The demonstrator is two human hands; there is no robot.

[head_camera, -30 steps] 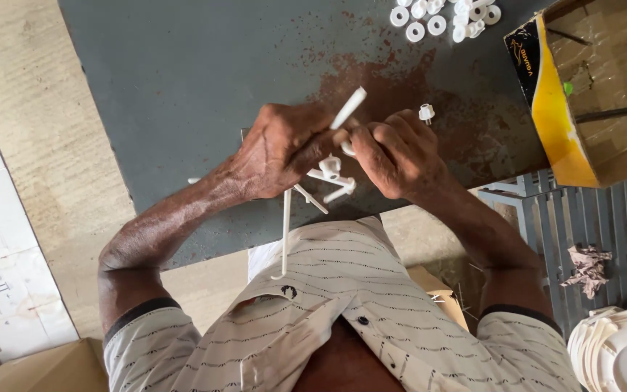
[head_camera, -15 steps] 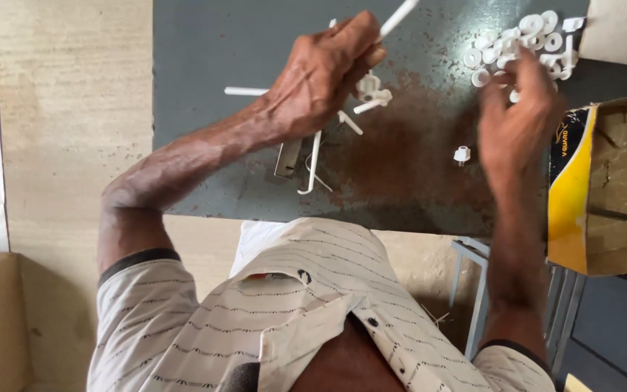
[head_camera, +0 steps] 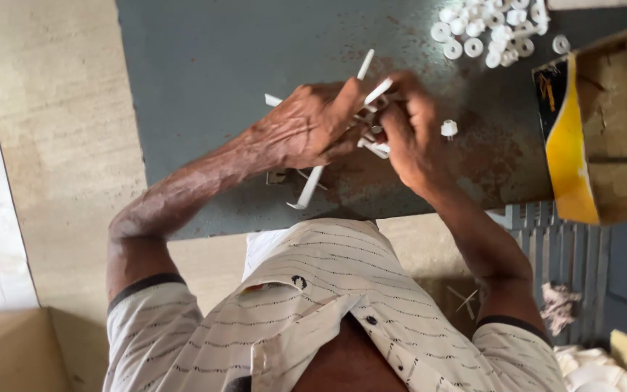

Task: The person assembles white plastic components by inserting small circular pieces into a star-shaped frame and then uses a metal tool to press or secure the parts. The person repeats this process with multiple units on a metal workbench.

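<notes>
Right now I see my left hand (head_camera: 313,131) clenched around a bundle of thin white plastic rods (head_camera: 368,109), and my right hand (head_camera: 411,134) pinching the same bundle, both over the grey metal table (head_camera: 205,65). Just beside the bundle sits one white cap (head_camera: 448,128); farther off lie a pile of white rings (head_camera: 491,29) and a yellow-edged cardboard box (head_camera: 596,138).

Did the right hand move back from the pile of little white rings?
Yes. The right hand left the pile of white rings at the table's far edge and came back beside the left hand holding white sticks.
</notes>
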